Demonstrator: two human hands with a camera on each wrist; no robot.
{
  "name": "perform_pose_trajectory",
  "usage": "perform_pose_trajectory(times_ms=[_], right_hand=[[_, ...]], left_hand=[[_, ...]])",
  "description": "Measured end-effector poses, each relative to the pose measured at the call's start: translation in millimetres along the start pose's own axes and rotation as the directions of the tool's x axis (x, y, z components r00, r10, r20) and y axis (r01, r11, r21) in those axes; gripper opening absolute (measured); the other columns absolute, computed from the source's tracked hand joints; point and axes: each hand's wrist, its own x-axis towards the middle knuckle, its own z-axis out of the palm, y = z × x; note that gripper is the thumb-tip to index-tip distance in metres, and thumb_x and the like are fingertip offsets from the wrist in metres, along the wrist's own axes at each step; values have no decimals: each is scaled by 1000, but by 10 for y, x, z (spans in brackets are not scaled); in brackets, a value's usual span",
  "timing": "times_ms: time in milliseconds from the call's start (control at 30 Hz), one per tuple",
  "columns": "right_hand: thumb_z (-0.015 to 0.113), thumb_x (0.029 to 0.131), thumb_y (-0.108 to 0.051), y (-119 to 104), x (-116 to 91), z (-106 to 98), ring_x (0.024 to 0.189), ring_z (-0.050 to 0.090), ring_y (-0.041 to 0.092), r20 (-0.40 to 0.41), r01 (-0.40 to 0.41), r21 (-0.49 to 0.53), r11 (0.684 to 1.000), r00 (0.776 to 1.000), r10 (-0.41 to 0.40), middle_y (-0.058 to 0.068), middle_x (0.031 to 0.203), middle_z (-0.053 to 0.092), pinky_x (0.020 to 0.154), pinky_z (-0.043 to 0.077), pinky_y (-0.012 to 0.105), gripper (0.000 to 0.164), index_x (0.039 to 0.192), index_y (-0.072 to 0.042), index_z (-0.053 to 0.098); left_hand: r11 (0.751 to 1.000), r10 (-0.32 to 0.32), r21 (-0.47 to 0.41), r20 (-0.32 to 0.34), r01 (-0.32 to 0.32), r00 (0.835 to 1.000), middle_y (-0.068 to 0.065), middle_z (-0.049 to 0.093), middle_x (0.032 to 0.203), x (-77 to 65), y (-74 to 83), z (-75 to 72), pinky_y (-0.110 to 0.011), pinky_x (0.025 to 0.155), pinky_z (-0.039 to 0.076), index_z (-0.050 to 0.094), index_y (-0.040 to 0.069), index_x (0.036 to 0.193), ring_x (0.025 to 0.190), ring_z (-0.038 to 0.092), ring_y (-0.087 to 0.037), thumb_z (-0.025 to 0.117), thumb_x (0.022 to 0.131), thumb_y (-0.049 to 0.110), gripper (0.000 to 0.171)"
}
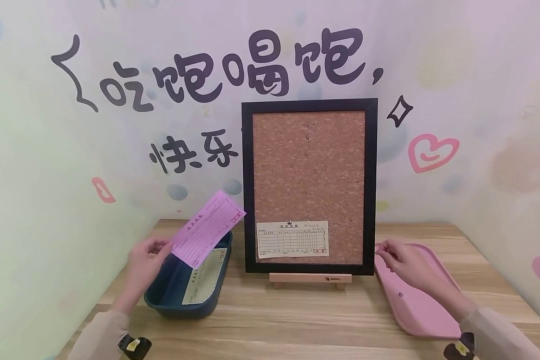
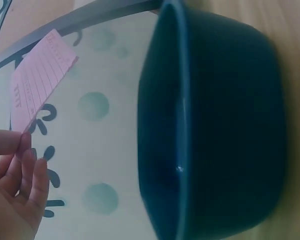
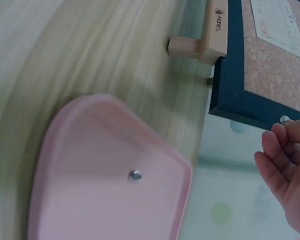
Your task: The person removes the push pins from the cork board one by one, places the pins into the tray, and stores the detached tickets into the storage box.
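Observation:
Between thumb and fingers, my left hand (image 1: 149,260) pinches a corner of a pink receipt slip (image 1: 209,227), tilted in the air above a dark blue bin (image 1: 155,300). A cream slip (image 1: 204,277) lies inside that bin. In the right wrist view, my right hand (image 3: 287,165) pinches a small shiny thumbtack (image 3: 285,119) near the frame's edge. Below this hand is a pink tray (image 1: 425,320) with another metal tack (image 3: 135,175) on it. A cork board (image 1: 309,175) in a black frame bears a cream receipt (image 1: 292,240), pinned at its lower left by a tack (image 1: 290,223).
The board rests on a small wooden easel (image 1: 310,278) on the wood-grain table (image 1: 297,325), between the bin and the tray. Right behind it rises a wall (image 1: 198,30) with large dark lettering. Black cameras are strapped at both wrists.

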Motion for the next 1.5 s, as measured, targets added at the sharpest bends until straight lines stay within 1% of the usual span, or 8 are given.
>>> perform_pose_trajectory(times_ms=[233, 367, 533, 667, 767, 967, 1200, 1500], right_hand=[[56, 87, 0, 132, -143, 9, 47, 40, -1, -42, 56, -6, 998, 998, -56, -11, 55, 42, 44, 36, 21, 15, 77, -11, 54], [56, 86, 3, 198, -214, 1, 47, 42, 0, -45, 64, 23, 998, 997, -63, -10, 55, 43, 43, 37, 20, 14, 77, -8, 56], [54, 86, 5, 275, -306, 6, 48, 43, 0, -16, 24, 54, 998, 1000, -24, -8, 56, 44, 43, 38, 21, 11, 79, -3, 57], [54, 88, 0, 344, -395, 30, 48, 42, 0, 7, -33, 39, 999, 999, 33, -8, 56, 45, 42, 37, 21, 7, 80, -1, 56], [55, 88, -2, 393, -461, 60, 48, 42, -1, 14, -58, 36, 998, 998, 58, -8, 56, 46, 41, 36, 20, 7, 80, -2, 55], [56, 87, -3, 455, -560, 93, 48, 41, -1, 10, -92, 34, 995, 996, 92, -8, 56, 45, 41, 37, 21, 7, 80, -2, 55], [56, 86, 0, 522, -678, 79, 47, 38, -1, 30, -131, 11, 991, 991, 131, -8, 56, 44, 41, 37, 21, 8, 79, -4, 56], [56, 85, 0, 628, -753, 124, 49, 36, -4, 137, -108, 17, 994, 985, 105, -11, 57, 42, 43, 35, 20, 9, 78, -6, 57]], left_hand=[[995, -88, 46, -22, 89, 996, -18, 65, 81, -128, -117, 49, -14, 55, 43, 66, -5, 90, 66, 54, -15, 62, 85, 10, 17], [992, -112, 61, -52, 115, 992, -18, 65, 80, -190, -174, 85, -12, 54, 41, 66, -5, 88, 65, 55, -15, 63, 84, 9, 15], [988, -136, 68, -89, 142, 987, -17, 66, 76, -254, -216, 129, -14, 52, 39, 66, -5, 84, 60, 54, -9, 65, 82, 8, 13], [983, -154, 84, -92, 162, 984, -19, 66, 73, -303, -244, 185, -19, 50, 41, 66, -7, 81, 59, 59, -17, 64, 81, 7, 14], [977, -162, 124, -83, 171, 983, -18, 66, 71, -336, -268, 242, -24, 51, 42, 66, -7, 79, 61, 61, -25, 64, 80, 7, 14], [970, -159, 173, -89, 173, 983, -15, 66, 70, -382, -283, 340, -29, 55, 44, 66, -4, 77, 63, 62, -26, 64, 80, 9, 14], [967, -165, 193, -25, 167, 986, -13, 65, 68, -400, -258, 360, -31, 56, 42, 65, -4, 76, 62, 60, -26, 63, 79, 9, 13], [952, -196, 248, 47, 178, 980, -10, 65, 66, -416, -282, 401, -32, 54, 43, 63, -1, 72, 60, 60, -23, 63, 78, 11, 14]])
